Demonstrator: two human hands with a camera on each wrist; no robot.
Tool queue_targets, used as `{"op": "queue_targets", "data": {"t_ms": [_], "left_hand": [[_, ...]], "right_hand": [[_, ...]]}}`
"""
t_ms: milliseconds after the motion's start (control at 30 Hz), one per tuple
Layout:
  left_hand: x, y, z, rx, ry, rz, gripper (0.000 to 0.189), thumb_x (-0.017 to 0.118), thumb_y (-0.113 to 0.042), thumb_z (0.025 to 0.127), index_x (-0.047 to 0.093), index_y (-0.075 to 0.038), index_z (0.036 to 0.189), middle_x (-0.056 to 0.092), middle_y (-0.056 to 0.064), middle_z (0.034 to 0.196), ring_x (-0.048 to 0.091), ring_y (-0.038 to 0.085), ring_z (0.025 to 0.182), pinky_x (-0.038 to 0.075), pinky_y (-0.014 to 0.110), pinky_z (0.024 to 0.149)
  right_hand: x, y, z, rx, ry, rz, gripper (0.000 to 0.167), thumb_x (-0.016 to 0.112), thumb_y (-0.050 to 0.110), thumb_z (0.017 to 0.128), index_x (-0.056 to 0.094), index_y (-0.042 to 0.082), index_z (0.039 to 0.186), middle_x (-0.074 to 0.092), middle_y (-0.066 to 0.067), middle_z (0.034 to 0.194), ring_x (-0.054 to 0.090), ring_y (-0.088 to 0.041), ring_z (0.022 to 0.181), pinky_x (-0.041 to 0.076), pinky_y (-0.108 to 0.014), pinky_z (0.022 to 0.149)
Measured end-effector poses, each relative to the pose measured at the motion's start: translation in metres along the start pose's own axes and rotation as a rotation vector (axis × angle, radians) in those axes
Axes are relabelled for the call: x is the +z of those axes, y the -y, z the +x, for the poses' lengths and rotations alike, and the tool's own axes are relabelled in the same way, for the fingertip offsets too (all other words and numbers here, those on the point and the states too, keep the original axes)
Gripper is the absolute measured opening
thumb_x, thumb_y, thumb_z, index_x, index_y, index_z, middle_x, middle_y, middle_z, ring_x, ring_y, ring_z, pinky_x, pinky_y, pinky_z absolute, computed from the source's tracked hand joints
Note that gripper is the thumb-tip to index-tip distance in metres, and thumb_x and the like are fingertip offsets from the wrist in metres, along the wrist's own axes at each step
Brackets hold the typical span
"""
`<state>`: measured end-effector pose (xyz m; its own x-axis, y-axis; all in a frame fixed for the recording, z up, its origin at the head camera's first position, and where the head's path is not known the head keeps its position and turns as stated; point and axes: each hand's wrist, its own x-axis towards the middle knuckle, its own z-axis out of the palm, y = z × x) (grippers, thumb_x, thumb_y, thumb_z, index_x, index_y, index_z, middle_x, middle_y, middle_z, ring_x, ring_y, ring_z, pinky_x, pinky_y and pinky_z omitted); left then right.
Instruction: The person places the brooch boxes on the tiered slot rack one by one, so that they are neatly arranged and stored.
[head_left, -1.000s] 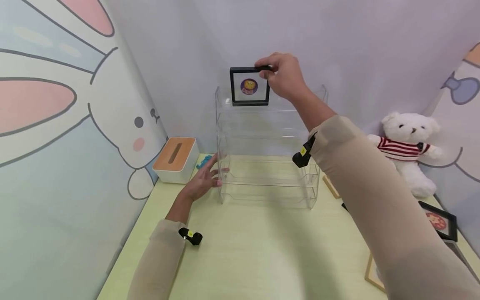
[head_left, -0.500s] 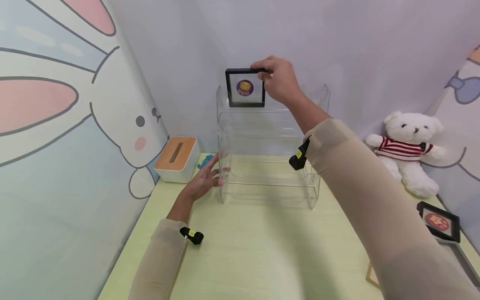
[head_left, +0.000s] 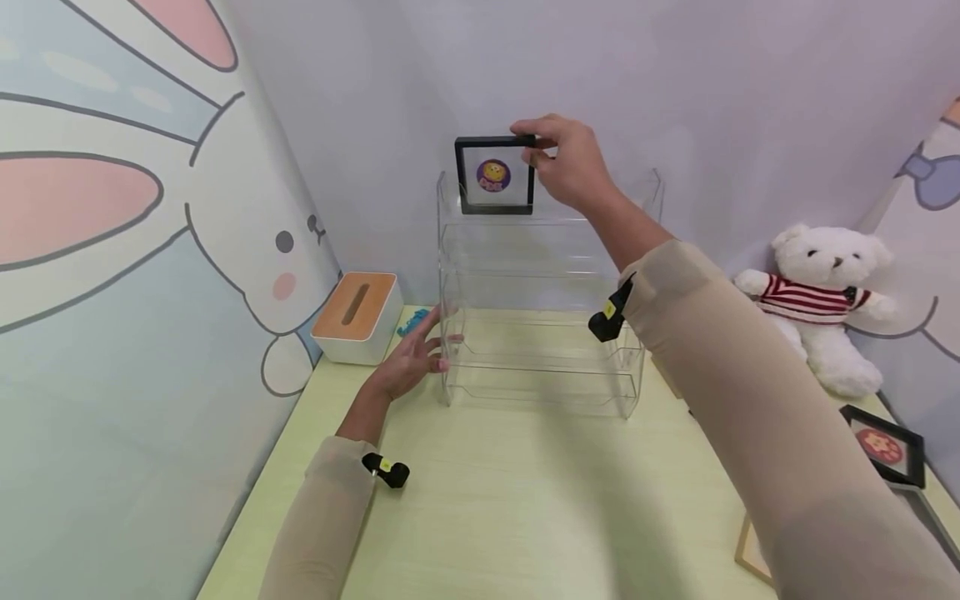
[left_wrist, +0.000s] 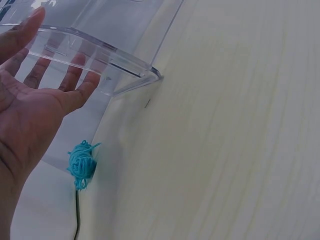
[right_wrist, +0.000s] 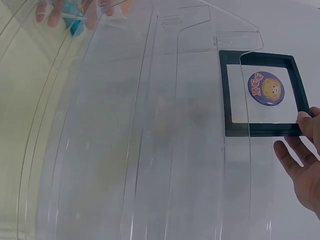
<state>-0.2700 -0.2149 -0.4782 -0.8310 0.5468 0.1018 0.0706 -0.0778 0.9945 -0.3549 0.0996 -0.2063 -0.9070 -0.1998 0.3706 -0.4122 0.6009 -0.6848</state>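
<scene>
Black display frame [head_left: 495, 202]: I see the right hand [head_left: 572, 162] pinching its upper corner; its purple badge [right_wrist: 266, 88] bears lettering I cannot read. The left hand [head_left: 405, 368], fingers spread, touches the clear rack [head_left: 540, 250].

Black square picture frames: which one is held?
The purple-badged black frame, pinched at an upper corner by the right hand; the red-badged black frame is unheld, at far right.
</scene>
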Motion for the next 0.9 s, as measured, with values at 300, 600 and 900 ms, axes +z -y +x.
{"op": "queue_targets", "data": {"t_ms": [300,600,900], "left_hand": [[0.002,0.002,0.003,-0.006,0.005,-0.012,0.108,0.05,0.022,0.1,0.004,-0.034,0.18,0.001,0.001,0.187,0.024,0.053,0.167,0.041,0.063,0.118],[0.001,0.001,0.005,0.001,0.02,-0.013,0.107,0.049,0.022,0.101,0.003,-0.034,0.18,-0.001,0.0,0.187,0.022,0.053,0.167,0.045,0.055,0.116],[-0.002,0.003,0.005,-0.007,0.014,-0.006,0.108,0.05,0.021,0.1,0.005,-0.036,0.18,0.0,0.0,0.187,0.024,0.052,0.167,0.041,0.062,0.119]], "right_hand": [[-0.007,-0.003,-0.005,-0.033,-0.006,-0.016,0.047,0.066,0.016,0.111,0.063,0.021,0.158,0.061,0.001,0.161,0.062,-0.02,0.148,0.057,-0.033,0.11],[-0.028,-0.014,-0.017,-0.05,-0.019,-0.03,0.051,0.069,0.026,0.111,0.061,0.023,0.161,0.058,0.0,0.165,0.061,-0.021,0.148,0.05,-0.039,0.121],[-0.062,-0.035,-0.035,-0.095,-0.063,-0.086,0.056,0.074,0.036,0.107,0.061,0.022,0.16,0.063,-0.005,0.161,0.063,-0.026,0.145,0.052,-0.046,0.12]]}}
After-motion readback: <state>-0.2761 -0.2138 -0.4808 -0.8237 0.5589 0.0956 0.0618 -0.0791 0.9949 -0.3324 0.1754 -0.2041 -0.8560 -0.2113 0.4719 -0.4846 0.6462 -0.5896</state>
